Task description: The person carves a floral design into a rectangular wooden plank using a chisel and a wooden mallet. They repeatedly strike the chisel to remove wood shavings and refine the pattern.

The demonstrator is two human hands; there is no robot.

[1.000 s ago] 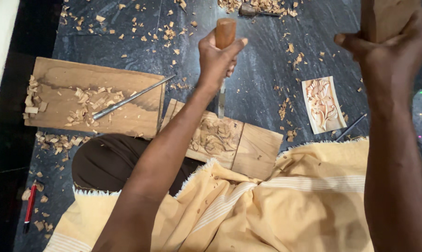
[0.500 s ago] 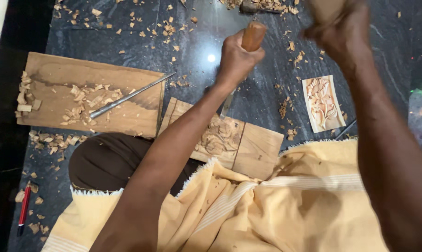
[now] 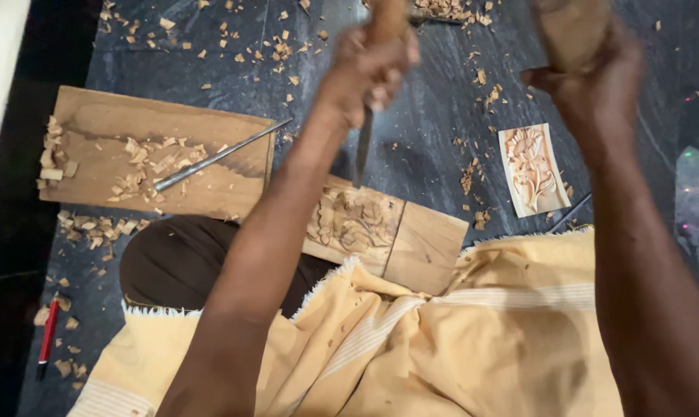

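Note:
My left hand grips the wooden handle of a chisel. Its steel blade points down at the top edge of a carved wooden panel with a floral relief, lying on the dark stone floor in front of my lap. My right hand is raised at the upper right, closed around a blurred wooden mallet, apart from the chisel handle. A yellow cloth covers my legs and overlaps the panel's near edge.
A larger wooden board strewn with chips lies at the left, a metal rod-like tool across it. A small pale carved plaque sits at the right. Wood chips litter the floor. A red pencil lies at the lower left.
My right hand with the mallet came in toward the chisel handle half a second ago and has drawn back to the right. The left hand keeps the chisel on the panel.

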